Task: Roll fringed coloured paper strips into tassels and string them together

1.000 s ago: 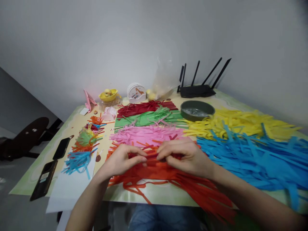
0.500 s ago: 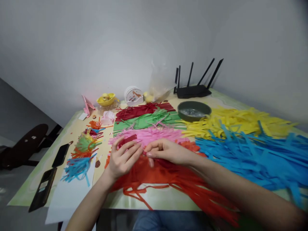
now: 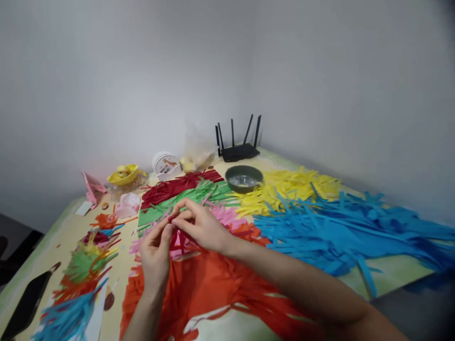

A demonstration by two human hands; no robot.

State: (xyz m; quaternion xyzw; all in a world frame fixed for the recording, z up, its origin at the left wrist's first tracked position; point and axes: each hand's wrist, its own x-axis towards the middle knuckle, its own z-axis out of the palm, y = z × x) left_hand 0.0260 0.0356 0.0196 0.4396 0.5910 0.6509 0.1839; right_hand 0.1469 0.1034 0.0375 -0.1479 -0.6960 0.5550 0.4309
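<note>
My left hand (image 3: 156, 253) and my right hand (image 3: 202, 226) meet over the middle of the table, fingertips pinched together on a small dark red paper piece (image 3: 170, 219). Dark red strips (image 3: 180, 244) show just below my right fingers; whether they join the pinched piece I cannot tell. Under both hands lies orange-red fringed paper (image 3: 202, 279). Pink fringed paper (image 3: 227, 216) spreads just behind, then green fringed paper (image 3: 152, 214) and a dark red fringed stack (image 3: 177, 184). To the right are yellow fringed paper (image 3: 298, 187) and blue fringed paper (image 3: 330, 227).
A row of small coloured tassels (image 3: 80, 265) runs along the left, near a black phone (image 3: 26, 303). Toward the wall stand a green bowl (image 3: 244, 179), a black router (image 3: 239, 152), a white container (image 3: 166, 166), a yellow dish (image 3: 122, 176) and a pink stand (image 3: 93, 189).
My view has turned right and tilted up. My left hand's spread fingers have closed to a pinch beside my right fingertips, on the dark red paper.
</note>
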